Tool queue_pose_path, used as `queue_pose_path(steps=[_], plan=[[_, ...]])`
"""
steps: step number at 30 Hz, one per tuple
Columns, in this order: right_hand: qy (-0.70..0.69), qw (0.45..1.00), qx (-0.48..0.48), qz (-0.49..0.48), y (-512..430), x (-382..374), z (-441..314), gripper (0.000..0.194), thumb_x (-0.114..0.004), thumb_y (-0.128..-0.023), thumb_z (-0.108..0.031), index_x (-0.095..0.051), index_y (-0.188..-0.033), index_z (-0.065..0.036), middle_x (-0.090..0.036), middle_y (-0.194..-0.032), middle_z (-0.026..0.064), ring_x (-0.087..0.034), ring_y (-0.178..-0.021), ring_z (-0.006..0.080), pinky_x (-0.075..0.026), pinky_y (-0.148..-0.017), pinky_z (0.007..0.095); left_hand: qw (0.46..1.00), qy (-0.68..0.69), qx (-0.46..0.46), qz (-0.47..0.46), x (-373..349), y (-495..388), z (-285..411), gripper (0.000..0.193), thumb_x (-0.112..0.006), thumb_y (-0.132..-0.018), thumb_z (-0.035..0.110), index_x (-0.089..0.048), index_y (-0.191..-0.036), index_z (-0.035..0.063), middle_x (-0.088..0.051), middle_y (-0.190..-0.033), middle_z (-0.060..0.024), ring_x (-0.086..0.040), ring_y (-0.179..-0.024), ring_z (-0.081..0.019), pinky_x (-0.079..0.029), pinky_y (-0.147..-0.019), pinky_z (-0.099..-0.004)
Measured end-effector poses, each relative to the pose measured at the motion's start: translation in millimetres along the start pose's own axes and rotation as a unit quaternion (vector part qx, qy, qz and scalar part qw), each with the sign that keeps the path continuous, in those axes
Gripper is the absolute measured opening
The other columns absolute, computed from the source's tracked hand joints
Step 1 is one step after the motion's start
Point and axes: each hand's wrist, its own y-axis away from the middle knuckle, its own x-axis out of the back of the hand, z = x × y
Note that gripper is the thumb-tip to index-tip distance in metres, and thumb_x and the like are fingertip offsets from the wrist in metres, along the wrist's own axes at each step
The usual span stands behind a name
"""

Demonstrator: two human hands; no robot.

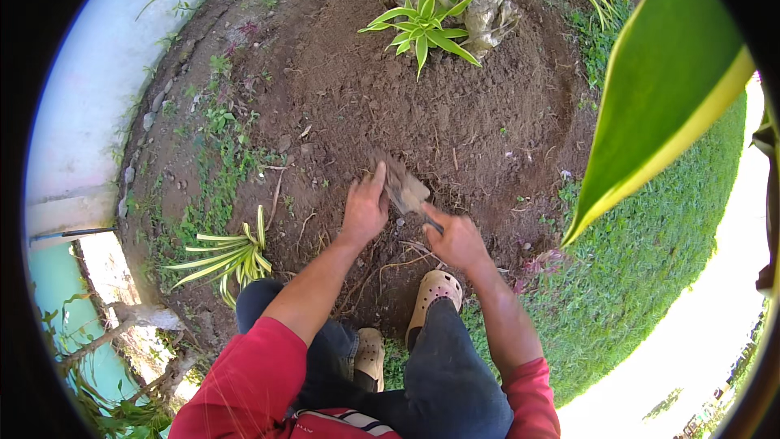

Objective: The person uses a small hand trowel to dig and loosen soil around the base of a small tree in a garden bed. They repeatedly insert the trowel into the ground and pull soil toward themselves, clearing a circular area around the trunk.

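Observation:
My right hand (456, 239) is closed around the dark handle of a soil-covered trowel (407, 191), its blade pointing up and to the left over the soil. Beside the blade, on its left, my left hand (367, 207) is held with its fingers pointing away from me; whether it touches the blade or holds anything is unclear. Brown, loosened soil (365, 103) with fine roots lies below and beyond both hands. Farther off, a yellow-edged green plant (423, 30) grows at the foot of a tree trunk (487, 12).
A striped spider-like plant (241, 256) stands left of my knee. Small weeds (222, 177) and stones line the left, by a pale wall (91, 116). Grass (640, 268) spreads to the right. A large leaf (658, 91) hangs close to the camera. My clog (434, 292) is near the right hand.

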Motion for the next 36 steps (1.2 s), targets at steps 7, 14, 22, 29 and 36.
queue_pose_path(steps=[7, 14, 22, 29, 36], plan=[[0.065, 0.996, -0.053, -0.003, -20.6, 39.9, -18.2, 0.045, -0.061, -0.088, -0.027, -0.059, -0.13, -0.015, -0.065, -0.114, 0.0203, -0.064, -0.1, 0.0416, -0.051, -0.092, 0.0449, 0.981, 0.089, 0.136, 0.102, 94.9, -89.2, 4.2, 0.031, -0.058, -0.093, 0.024, -0.064, -0.115, 0.0043, -0.068, -0.101, -0.0213, -0.065, -0.094, -0.0367, -0.052, -0.083, -0.0447], [0.102, 0.991, -0.04, -0.08, 52.1, -62.1, 13.9, 0.048, -0.061, -0.087, -0.031, -0.056, -0.134, -0.022, -0.069, -0.097, 0.0185, -0.067, -0.083, 0.0405, -0.054, -0.077, 0.0501, 0.913, -0.1, 0.237, -0.317, 84.3, -17.5, 2.0, 0.056, -0.04, -0.098, 0.046, -0.069, -0.095, -0.0027, -0.068, -0.098, -0.025, -0.066, -0.098, -0.0406, -0.051, -0.089, -0.0512], [-0.01, 0.977, 0.142, 0.159, 28.8, -67.8, -19.3, 0.037, -0.056, -0.09, -0.025, -0.063, -0.122, -0.007, -0.062, -0.103, 0.0139, -0.059, -0.097, 0.0332, -0.046, -0.089, 0.0458, 0.922, -0.103, 0.003, -0.372, 40.8, 32.5, 34.1, 0.026, -0.051, -0.093, 0.024, -0.068, -0.096, 0.0046, -0.069, -0.098, -0.0205, -0.067, -0.097, -0.036, -0.052, -0.089, -0.0491], [0.119, 0.971, 0.183, 0.099, -13.2, -46.5, -8.3, 0.036, -0.053, -0.091, -0.026, -0.061, -0.121, -0.008, -0.068, -0.11, 0.0163, -0.063, -0.108, 0.0297, -0.036, -0.105, 0.054, 0.974, 0.064, -0.089, -0.199, 40.8, 18.8, 30.6, 0.026, -0.055, -0.088, 0.009, -0.063, -0.113, 0.0095, -0.065, -0.115, -0.0134, -0.065, -0.099, -0.0317, -0.055, -0.085, -0.0371], [0.186, 0.978, -0.044, -0.082, 37.8, -61.5, 20.7, 0.047, -0.059, -0.088, -0.026, -0.053, -0.133, -0.013, -0.065, -0.111, 0.0152, -0.064, -0.104, 0.0298, -0.043, -0.097, 0.0542, 0.986, 0.072, 0.149, 0.008, 74.1, -3.6, -30.6, 0.026, -0.058, -0.088, 0.009, -0.064, -0.114, 0.0065, -0.065, -0.113, -0.0184, -0.065, -0.101, -0.0335, -0.053, -0.086, -0.0408]])
